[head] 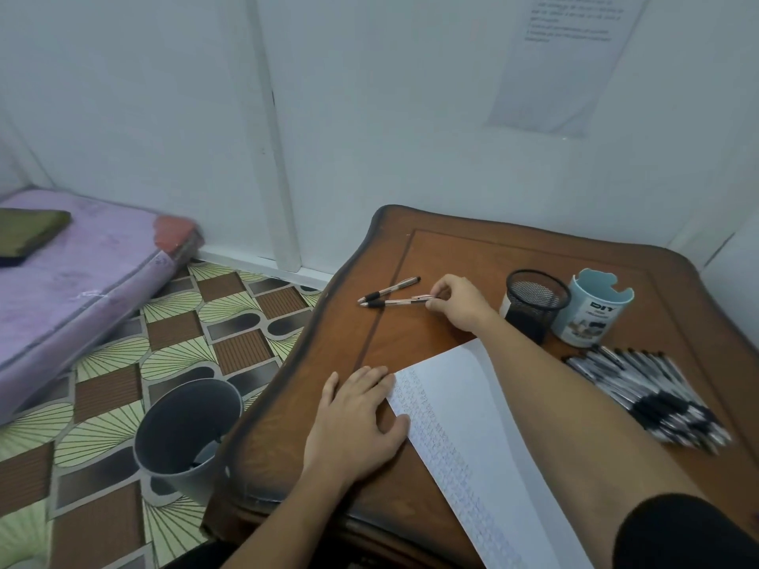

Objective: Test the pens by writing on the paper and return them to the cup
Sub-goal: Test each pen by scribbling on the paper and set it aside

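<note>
pen [396, 301] rear end inside r hand [462, 303] fingers [441, 287]; paper [460, 404] marks illegible

The paper [460, 404] lies near-centre on the counter [451, 248]. A pen [390, 288] lies beyond it to the left, with a second pen [394, 301] just nearer. The mesh cup [534, 299] stands far right, the round holder [587, 314] just right of it. The pen pile [649, 388] lies right of the paper. A bin [185, 437] stands on the floor, left.
</note>
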`<state>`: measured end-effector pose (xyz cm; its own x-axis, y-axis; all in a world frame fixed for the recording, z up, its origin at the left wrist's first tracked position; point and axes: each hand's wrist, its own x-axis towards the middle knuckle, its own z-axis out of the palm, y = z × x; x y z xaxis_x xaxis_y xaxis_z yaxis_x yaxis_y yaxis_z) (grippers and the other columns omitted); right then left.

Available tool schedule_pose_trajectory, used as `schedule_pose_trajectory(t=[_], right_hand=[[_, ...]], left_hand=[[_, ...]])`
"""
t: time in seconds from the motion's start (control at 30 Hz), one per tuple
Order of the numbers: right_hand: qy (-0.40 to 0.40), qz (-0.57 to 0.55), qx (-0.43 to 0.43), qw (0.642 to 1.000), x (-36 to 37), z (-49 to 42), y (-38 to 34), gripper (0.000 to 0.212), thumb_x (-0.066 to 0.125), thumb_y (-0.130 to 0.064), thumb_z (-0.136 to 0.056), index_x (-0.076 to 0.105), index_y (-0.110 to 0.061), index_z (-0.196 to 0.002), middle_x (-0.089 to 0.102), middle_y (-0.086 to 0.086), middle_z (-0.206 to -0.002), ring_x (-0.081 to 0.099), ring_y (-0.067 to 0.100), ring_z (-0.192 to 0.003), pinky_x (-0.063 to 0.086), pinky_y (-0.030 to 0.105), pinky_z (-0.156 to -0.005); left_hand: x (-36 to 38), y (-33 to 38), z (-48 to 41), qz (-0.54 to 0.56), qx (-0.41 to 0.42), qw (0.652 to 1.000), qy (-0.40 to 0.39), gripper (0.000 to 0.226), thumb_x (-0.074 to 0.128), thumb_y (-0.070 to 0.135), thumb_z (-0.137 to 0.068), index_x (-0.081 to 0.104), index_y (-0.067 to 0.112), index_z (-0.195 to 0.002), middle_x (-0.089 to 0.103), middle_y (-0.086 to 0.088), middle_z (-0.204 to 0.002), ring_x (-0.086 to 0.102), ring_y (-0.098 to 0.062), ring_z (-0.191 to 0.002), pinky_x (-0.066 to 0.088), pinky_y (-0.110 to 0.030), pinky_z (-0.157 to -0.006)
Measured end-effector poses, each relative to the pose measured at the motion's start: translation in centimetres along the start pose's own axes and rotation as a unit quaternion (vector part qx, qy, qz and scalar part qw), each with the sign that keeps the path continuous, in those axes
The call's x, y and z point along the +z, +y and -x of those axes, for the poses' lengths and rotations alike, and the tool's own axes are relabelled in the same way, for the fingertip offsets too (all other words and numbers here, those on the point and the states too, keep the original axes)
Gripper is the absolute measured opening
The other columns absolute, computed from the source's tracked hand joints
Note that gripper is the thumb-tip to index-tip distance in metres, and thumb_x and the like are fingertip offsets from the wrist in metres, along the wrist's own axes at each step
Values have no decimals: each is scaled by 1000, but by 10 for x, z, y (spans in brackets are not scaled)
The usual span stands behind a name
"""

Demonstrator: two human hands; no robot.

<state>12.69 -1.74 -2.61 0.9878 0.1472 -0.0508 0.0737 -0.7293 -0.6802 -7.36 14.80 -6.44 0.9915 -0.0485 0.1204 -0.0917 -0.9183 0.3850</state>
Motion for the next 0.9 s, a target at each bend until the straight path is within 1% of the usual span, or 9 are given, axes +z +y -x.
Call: schedule_pose_trajectory(t=[0.07, 0.17, 0.3, 0.37, 0.47, 0.6, 0.7, 0.8, 0.9], right_hand=[[-20, -68, -4, 998, -8, 13, 1, 9, 68, -27, -92, 63, -22, -97, 60, 0, -104, 53, 16, -94, 44, 29, -70], [-22, -201, -3, 979, -16, 40, -1, 3, 65, -21, -94, 63, -20, -96, 61, 6, -102, 57, 19, -91, 53, 42, -88], [0, -471, 7, 882, -27, 82, -10, 7, 49, -13, -102, 54, -17, -105, 72, 11, -105, 69, 23, -98, 56, 40, -90], [18, -535, 12, 844, -29, 101, -15, 15, 40, -17, -106, 53, -23, -112, 72, 4, -86, 70, 20, -76, 59, 40, -76], [26, -543, 9, 839, -28, 122, -13, 20, 37, -25, -107, 55, -28, -116, 52, 2, -70, 38, 10, -48, 36, 24, -45], [5, -508, -7, 861, -31, 145, -4, 23, 59, -37, -94, 48, -18, -88, 34, -1, -63, 18, 9, -46, 17, 18, -39], [33, -518, -10, 854, -35, 161, 3, 28, 64, -30, -90, 46, -18, -73, 27, -2, -55, 22, 10, -42, 23, 19, -37], [31, -554, 14, 832, -39, 174, 12, 41, 37, -33, -106, 62, -5, -88, 46, 5, -57, 48, 16, -52, 44, 27, -51], [14, -522, 54, 851, -42, 187, 28, 71, 19, -52, -104, 68, -4, -89, 49, 10, -55, 45, 16, -50, 36, 27, -51]], left_hand=[[0, 1, 0, 1, -1, 1000, 0, 63, 37, 61, -88, 36, 37, -146, 26, 23, -154, 11, 3, -144, -10, -32, -116], [-1, 1, 1, -5, -3, 1000, -4, 66, 33, 62, -86, 36, 36, -147, 26, 23, -154, 11, 3, -144, -9, -33, -117], [-4, 2, 2, -2, -3, 1000, -15, 65, 35, 61, -88, 35, 36, -147, 26, 21, -155, 12, 1, -145, -7, -35, -118], [-5, 3, 2, -5, -3, 1000, -17, 62, 37, 60, -90, 35, 36, -147, 26, 20, -155, 12, 1, -145, -6, -35, -118], [-6, 4, 3, -2, -4, 1000, -17, 64, 35, 62, -88, 37, 36, -147, 27, 20, -155, 14, 1, -144, -5, -35, -118], [-6, 5, 3, -4, -4, 1000, -17, 64, 35, 62, -88, 37, 36, -146, 28, 20, -155, 14, 1, -144, -4, -35, -119], [-5, 5, 3, 0, -5, 1000, -13, 61, 39, 60, -90, 39, 35, -146, 29, 19, -154, 16, 0, -144, -2, -35, -119], [-4, 5, 2, 1, -5, 1000, -11, 63, 39, 62, -88, 41, 34, -145, 32, 18, -153, 18, -1, -144, -1, -37, -119], [-3, 4, 3, 6, -2, 1000, -4, 67, 36, 62, -83, 45, 33, -143, 35, 17, -152, 22, -2, -142, 2, -39, -119]])
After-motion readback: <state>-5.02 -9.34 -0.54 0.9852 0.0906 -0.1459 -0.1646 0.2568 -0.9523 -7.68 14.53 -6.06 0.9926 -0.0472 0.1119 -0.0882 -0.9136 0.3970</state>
